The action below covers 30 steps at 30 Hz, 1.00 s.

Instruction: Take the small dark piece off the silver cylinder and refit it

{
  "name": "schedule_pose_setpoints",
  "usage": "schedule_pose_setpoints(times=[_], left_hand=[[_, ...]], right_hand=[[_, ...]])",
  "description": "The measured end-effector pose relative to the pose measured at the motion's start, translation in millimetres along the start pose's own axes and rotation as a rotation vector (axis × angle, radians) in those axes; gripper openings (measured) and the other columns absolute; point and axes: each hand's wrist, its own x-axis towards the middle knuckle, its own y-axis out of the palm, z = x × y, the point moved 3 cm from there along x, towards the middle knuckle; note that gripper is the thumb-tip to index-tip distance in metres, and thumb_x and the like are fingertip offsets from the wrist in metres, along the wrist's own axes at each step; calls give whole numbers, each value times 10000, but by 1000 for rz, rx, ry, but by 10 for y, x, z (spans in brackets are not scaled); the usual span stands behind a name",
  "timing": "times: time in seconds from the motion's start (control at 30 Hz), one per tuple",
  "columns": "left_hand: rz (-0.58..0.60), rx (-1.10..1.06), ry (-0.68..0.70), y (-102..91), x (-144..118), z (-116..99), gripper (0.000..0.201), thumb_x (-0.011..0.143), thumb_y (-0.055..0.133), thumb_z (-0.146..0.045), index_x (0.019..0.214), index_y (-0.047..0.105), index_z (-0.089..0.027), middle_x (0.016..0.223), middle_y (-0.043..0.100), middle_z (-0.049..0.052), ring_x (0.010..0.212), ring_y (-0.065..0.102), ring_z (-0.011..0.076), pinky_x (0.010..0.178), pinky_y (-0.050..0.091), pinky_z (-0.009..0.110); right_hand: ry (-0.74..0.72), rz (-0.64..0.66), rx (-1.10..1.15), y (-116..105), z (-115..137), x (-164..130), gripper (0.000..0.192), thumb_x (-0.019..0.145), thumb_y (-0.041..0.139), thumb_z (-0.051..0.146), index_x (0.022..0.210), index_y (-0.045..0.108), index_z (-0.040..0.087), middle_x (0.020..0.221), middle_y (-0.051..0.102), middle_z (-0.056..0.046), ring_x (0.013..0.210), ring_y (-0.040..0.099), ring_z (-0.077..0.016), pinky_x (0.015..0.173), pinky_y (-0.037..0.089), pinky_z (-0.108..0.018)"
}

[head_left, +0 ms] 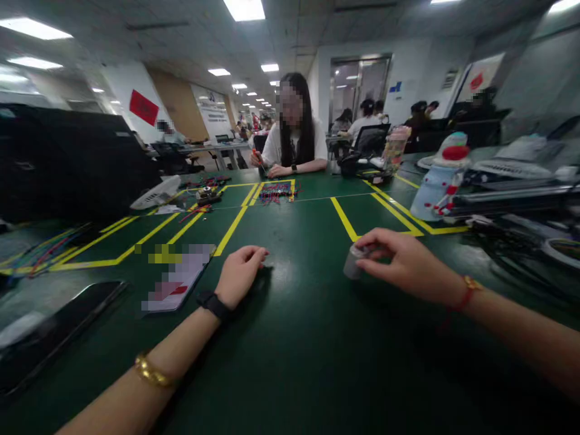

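— Green counter (290,338) with yellow tape lines, busy office behind. What have the hands got?

— Right hand (403,263) has its fingers closed round a small grey roll (351,263) standing on the counter. Left hand (240,275) rests loosely curled, holding nothing.

— Any work done?

— Nothing shows yet; a person opposite handles wires.

free: green table (299,338) centre | blocked: phone (58,329) left, cables (539,248) right
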Motion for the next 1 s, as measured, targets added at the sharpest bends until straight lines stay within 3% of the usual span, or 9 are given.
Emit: schedule_pose_setpoints(times=[0.13,0.27,0.47,0.57,1.0], left_hand=[[18,13,39,21,-11,20,354,802,476,-474,845,671,-183,704,638,9,656,568,166,585,393,250],[93,22,121,67,-51,-90,340,824,474,-456,912,661,-187,815,659,23,712,573,169,642,419,270],[267,-50,337,237,-382,-657,291,872,456,-373,1062,633,-244,1070,619,39,866,568,156,739,446,274],[366,-78,431,350,-537,-903,254,866,491,-336,1049,646,-253,1003,628,29,868,567,147,739,446,264],[249,-159,354,468,-523,-916,174,829,562,-320,860,684,-199,885,591,22,765,550,121,683,435,241]], right_hand=[[-146,27,30,362,172,-52,209,792,557,261,990,569,197,1012,585,-26,902,553,-105,805,489,-245],[-140,11,103,510,153,-98,244,807,545,277,1042,553,210,1067,571,-37,945,552,-114,817,493,-258],[48,36,302,640,9,-107,419,751,631,339,1118,476,208,1083,580,-43,921,595,-116,825,516,-268],[53,58,337,671,-1,-96,417,745,641,323,1110,473,208,1076,588,-37,949,594,-118,847,510,-267],[-4,99,202,656,63,-97,401,784,591,313,1166,490,243,1094,591,-15,923,589,-108,812,497,-250]])
